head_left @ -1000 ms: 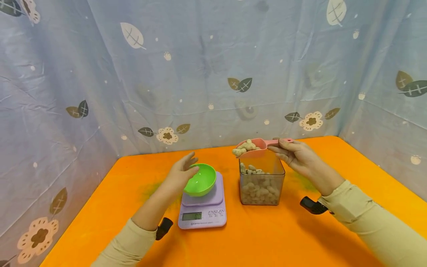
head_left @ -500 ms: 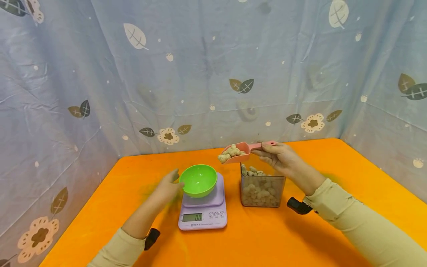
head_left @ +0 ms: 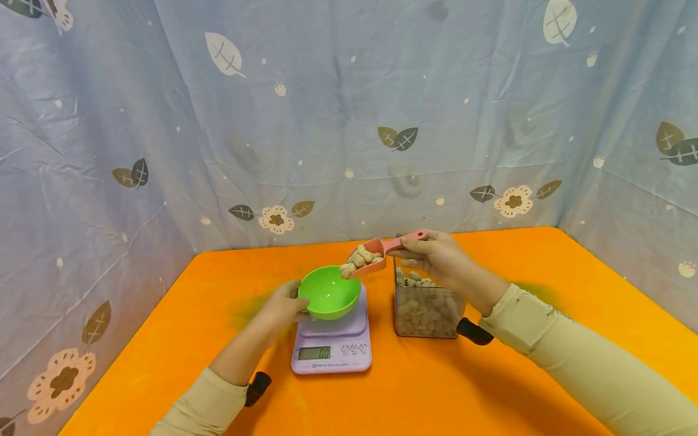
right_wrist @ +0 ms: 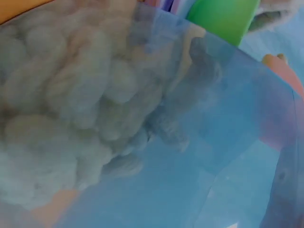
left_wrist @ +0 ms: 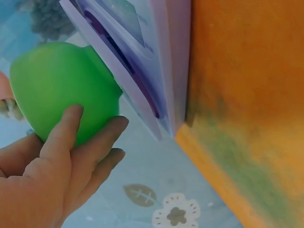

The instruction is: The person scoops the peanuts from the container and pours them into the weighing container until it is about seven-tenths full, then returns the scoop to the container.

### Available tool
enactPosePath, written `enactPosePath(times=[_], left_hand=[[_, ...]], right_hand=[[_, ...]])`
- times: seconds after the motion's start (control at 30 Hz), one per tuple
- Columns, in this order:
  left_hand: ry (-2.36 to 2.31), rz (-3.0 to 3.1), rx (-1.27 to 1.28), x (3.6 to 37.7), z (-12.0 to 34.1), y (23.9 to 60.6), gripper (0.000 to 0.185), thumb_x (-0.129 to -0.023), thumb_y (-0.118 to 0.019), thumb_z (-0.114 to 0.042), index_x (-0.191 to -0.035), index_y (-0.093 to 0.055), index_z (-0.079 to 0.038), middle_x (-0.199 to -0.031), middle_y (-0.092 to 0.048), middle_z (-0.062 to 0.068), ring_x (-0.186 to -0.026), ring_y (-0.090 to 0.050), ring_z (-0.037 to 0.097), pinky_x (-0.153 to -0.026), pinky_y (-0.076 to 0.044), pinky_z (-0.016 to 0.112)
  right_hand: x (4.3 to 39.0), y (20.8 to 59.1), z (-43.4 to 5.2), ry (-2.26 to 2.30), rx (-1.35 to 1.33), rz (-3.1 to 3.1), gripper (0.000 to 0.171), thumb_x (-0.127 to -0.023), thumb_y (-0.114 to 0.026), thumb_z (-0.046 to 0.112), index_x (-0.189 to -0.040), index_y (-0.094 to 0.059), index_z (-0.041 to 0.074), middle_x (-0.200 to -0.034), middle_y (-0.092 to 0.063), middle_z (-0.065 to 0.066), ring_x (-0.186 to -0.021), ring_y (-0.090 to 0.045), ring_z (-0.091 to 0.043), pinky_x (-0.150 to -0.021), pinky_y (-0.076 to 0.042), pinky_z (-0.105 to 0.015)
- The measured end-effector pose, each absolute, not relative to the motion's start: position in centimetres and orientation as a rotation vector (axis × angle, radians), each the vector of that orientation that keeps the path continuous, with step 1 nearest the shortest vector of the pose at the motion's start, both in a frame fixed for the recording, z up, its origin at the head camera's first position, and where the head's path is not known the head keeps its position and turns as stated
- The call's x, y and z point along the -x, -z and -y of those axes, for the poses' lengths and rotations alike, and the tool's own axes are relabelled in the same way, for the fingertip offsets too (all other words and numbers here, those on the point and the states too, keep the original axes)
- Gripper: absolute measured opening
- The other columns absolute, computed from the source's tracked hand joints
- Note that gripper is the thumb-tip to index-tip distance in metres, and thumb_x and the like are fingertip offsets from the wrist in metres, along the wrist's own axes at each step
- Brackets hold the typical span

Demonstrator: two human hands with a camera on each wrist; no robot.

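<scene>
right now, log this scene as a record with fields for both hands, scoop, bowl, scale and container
left hand: against the green bowl, on its outer side
right hand: grips the pink scoop
pink scoop: carries peanuts, tip near the green bowl's right rim
green bowl: on the scale, no peanuts visible inside
scale: display reads 0.0
container: see-through, holding more peanuts

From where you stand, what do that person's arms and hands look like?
The left hand and right hand are bare, without gloves. The left sleeve and right sleeve are pale khaki, and a small black wrist camera juts out beside each.
</scene>
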State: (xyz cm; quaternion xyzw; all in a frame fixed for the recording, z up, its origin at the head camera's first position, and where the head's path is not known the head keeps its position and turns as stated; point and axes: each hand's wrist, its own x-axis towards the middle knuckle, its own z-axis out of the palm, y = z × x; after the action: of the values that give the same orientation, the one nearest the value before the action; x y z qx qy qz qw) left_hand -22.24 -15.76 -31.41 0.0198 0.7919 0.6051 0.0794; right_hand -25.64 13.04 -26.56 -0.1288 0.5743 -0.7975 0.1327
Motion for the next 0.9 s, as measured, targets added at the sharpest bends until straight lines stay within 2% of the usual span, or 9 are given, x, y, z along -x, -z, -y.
enactPosePath(times=[0.17,0.27,0.37,0.47,0.63,0.77,0.9], left_hand=[[-1.829,-2.351,-0.061,22.1,15.5,31.3,0.056,-0.097,-0.038,0.012,-0.143,-0.007,0.024,-0.146,-0.018,0.044,-0.127,-0.039,0.053,-0.099,-0.044,0.052],[-1.832,-2.348,-0.066,22.0,15.5,31.4,0.056,-0.098,-0.038,0.011,-0.143,-0.007,0.023,-0.146,-0.018,0.044,-0.128,-0.039,0.052,-0.099,-0.044,0.052],[-1.826,-2.355,-0.066,21.9,15.5,31.4,0.057,-0.098,-0.039,0.01,-0.144,-0.006,0.022,-0.147,-0.018,0.042,-0.128,-0.039,0.051,-0.1,-0.044,0.052],[-1.805,-2.384,-0.067,21.8,15.7,31.3,0.058,-0.098,-0.039,0.008,-0.145,-0.006,0.021,-0.149,-0.017,0.041,-0.13,-0.037,0.051,-0.102,-0.042,0.052],[-1.718,-2.529,-0.068,21.4,16.2,30.5,0.059,-0.099,-0.042,0.001,-0.148,-0.011,0.015,-0.152,-0.018,0.035,-0.137,-0.026,0.048,-0.11,-0.03,0.054],[-1.725,-2.637,-0.089,21.1,16.2,29.5,0.059,-0.1,-0.042,-0.002,-0.15,-0.014,0.011,-0.154,-0.02,0.031,-0.139,-0.023,0.047,-0.113,-0.025,0.053],[-1.798,-2.676,-0.152,20.8,15.6,28.5,0.057,-0.101,-0.043,-0.001,-0.151,-0.016,0.009,-0.155,-0.021,0.028,-0.14,-0.025,0.044,-0.114,-0.025,0.051]], right_hand=[[25.6,27.1,-11.0,2.173,0.501,-1.968,0.026,-0.1,-0.051,0.0,-0.118,-0.048,-0.017,-0.092,-0.068,-0.008,-0.081,-0.069,-0.012,-0.068,-0.058,-0.023],[25.4,27.7,-9.9,1.956,0.75,-2.288,0.026,-0.096,-0.056,-0.002,-0.118,-0.054,-0.016,-0.093,-0.066,-0.013,-0.075,-0.068,-0.02,-0.066,-0.06,-0.032],[25.0,28.0,-9.6,1.758,1.02,-2.509,0.024,-0.093,-0.06,-0.005,-0.115,-0.06,-0.013,-0.093,-0.065,-0.02,-0.069,-0.066,-0.025,-0.062,-0.06,-0.035],[24.7,27.7,-10.1,1.73,1.134,-2.558,0.022,-0.092,-0.06,-0.007,-0.113,-0.061,-0.013,-0.096,-0.065,-0.023,-0.068,-0.066,-0.021,-0.061,-0.059,-0.035],[24.5,26.3,-12.2,1.926,0.995,-2.517,0.027,-0.093,-0.058,-0.007,-0.118,-0.057,-0.018,-0.099,-0.065,-0.027,-0.071,-0.068,-0.013,-0.065,-0.06,-0.038],[24.3,24.5,-14.6,2.132,0.823,-2.402,0.029,-0.095,-0.056,-0.006,-0.118,-0.052,-0.022,-0.091,-0.07,-0.012,-0.075,-0.07,-0.011,-0.066,-0.06,-0.034],[24.4,22.6,-17.8,2.105,0.606,-2.369,0.025,-0.097,-0.055,0.001,-0.112,-0.052,-0.018,-0.084,-0.072,0.004,-0.081,-0.071,-0.009,-0.066,-0.059,-0.026]])
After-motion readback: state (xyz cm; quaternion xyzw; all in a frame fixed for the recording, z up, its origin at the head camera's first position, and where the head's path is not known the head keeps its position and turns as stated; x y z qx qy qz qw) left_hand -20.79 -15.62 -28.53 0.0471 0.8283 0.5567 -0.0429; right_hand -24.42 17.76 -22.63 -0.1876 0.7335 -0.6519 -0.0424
